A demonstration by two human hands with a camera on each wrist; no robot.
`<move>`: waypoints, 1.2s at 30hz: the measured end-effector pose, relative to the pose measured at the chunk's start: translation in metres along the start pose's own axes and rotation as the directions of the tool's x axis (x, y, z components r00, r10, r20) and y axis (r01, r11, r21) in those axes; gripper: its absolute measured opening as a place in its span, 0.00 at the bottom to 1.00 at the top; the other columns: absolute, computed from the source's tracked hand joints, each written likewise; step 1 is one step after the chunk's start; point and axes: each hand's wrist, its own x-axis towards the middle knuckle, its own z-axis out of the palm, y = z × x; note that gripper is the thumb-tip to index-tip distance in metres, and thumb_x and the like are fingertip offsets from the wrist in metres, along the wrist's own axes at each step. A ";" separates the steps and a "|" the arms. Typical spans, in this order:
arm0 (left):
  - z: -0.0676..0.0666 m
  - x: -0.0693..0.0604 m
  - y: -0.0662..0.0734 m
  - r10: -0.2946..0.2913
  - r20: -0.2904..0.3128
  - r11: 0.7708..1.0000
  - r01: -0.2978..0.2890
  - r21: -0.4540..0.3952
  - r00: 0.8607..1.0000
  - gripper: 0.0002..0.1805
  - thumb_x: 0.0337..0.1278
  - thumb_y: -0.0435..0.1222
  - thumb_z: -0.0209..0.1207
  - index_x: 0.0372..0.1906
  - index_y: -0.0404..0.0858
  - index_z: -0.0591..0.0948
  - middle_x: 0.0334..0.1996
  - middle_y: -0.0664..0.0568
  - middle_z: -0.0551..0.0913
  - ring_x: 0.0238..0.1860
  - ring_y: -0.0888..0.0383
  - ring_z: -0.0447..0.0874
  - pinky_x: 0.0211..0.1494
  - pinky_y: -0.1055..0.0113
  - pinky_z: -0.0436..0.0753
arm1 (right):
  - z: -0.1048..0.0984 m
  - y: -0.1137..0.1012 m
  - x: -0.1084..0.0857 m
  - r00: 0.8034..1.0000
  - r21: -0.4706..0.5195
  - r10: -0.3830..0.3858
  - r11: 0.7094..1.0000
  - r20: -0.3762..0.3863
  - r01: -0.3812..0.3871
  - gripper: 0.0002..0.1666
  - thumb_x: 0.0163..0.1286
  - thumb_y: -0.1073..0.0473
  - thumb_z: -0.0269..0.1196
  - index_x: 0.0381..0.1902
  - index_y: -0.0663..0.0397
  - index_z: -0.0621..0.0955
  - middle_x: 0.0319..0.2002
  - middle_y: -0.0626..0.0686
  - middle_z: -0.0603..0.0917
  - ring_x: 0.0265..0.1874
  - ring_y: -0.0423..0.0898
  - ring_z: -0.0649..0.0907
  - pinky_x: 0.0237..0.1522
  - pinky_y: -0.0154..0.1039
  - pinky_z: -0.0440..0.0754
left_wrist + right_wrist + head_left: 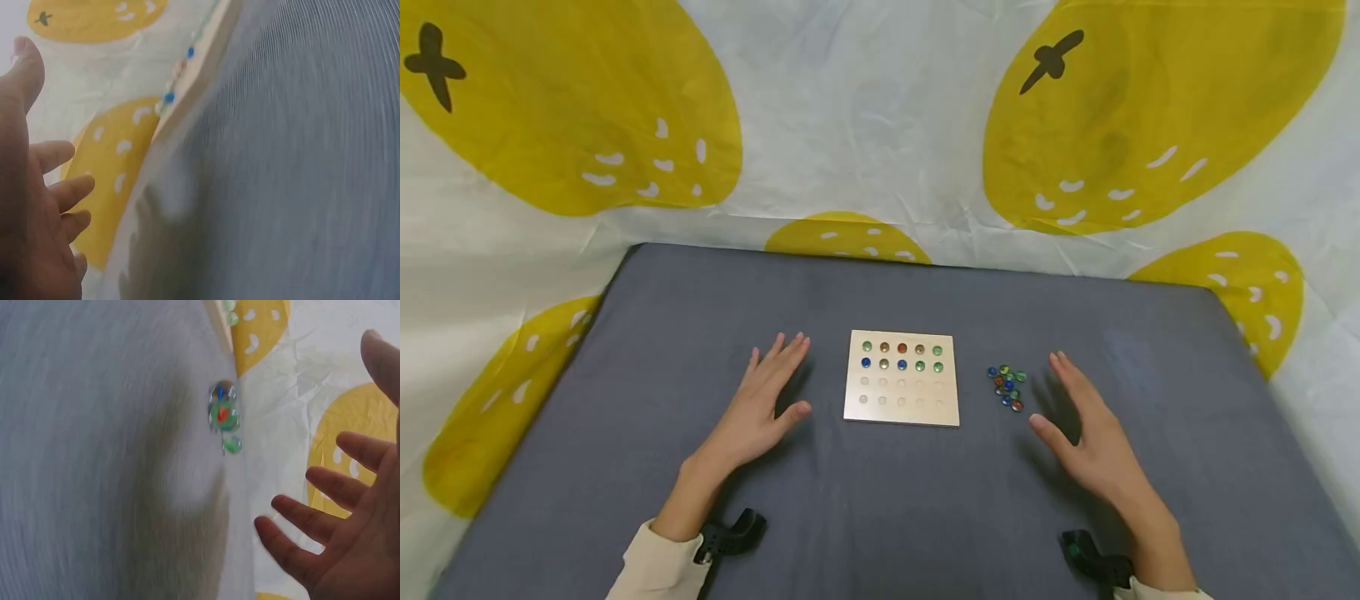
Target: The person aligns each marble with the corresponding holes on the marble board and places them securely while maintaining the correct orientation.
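Table [917,508] | left hand [758,410] outstretched | right hand [1097,443] outstretched near marbles [1008,385]

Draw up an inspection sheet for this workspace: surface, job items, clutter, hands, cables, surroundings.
Surface: grey cloth, lightly creased.
Job items: wooden board, far two rows holding glass beads, near two rows empty; loose beads clustered right of it.
Clutter: nothing seen.
Hands: left hand left of the board, right hand right of the loose beads; neither holds anything.
Cables: nothing seen.
Surroundings: white backdrop with yellow print.
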 end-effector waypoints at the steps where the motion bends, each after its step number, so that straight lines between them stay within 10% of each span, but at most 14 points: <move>1: 0.003 0.002 0.001 0.000 0.001 0.999 0.000 -0.040 1.000 0.49 0.58 0.69 0.36 0.74 0.39 0.57 0.72 0.43 0.57 0.73 0.40 0.47 0.69 0.36 0.42 | 0.001 -0.001 0.001 1.000 0.014 0.006 1.000 -0.020 -0.006 0.47 0.64 0.60 0.66 0.76 0.41 0.56 0.73 0.53 0.58 0.65 0.59 0.66 0.59 0.54 0.68; 5: 0.014 0.007 0.003 -0.005 -0.014 0.990 0.004 -0.139 1.000 0.48 0.59 0.68 0.40 0.74 0.38 0.57 0.72 0.45 0.58 0.73 0.42 0.47 0.71 0.38 0.42 | 0.009 -0.004 0.009 0.995 0.144 0.038 0.989 -0.090 -0.025 0.41 0.66 0.64 0.63 0.73 0.40 0.61 0.66 0.53 0.68 0.57 0.51 0.74 0.51 0.29 0.73; 16: 0.040 -0.010 -0.004 0.044 0.004 0.994 -0.043 -0.100 0.999 0.41 0.64 0.55 0.55 0.73 0.36 0.60 0.72 0.45 0.60 0.73 0.43 0.49 0.73 0.44 0.46 | 0.045 0.021 0.000 0.971 0.471 0.155 0.881 -0.183 -0.051 0.16 0.67 0.74 0.58 0.53 0.73 0.76 0.39 0.60 0.81 0.34 0.45 0.80 0.30 0.27 0.77; 25: 0.040 0.004 -0.001 0.112 0.049 0.993 -0.113 0.025 0.993 0.37 0.65 0.51 0.56 0.73 0.41 0.61 0.72 0.49 0.60 0.72 0.47 0.54 0.73 0.49 0.48 | 0.048 0.018 -0.001 0.978 0.310 0.101 0.950 -0.182 -0.040 0.18 0.60 0.70 0.68 0.49 0.58 0.82 0.33 0.51 0.80 0.25 0.40 0.71 0.21 0.33 0.65; 36: 0.051 0.008 0.005 0.121 0.047 0.989 -0.125 0.085 0.992 0.34 0.63 0.48 0.58 0.69 0.37 0.68 0.70 0.49 0.63 0.71 0.46 0.55 0.73 0.48 0.50 | 0.045 0.028 0.000 0.984 0.245 0.073 0.969 -0.160 -0.032 0.15 0.56 0.70 0.71 0.42 0.56 0.84 0.31 0.47 0.80 0.25 0.39 0.71 0.20 0.32 0.65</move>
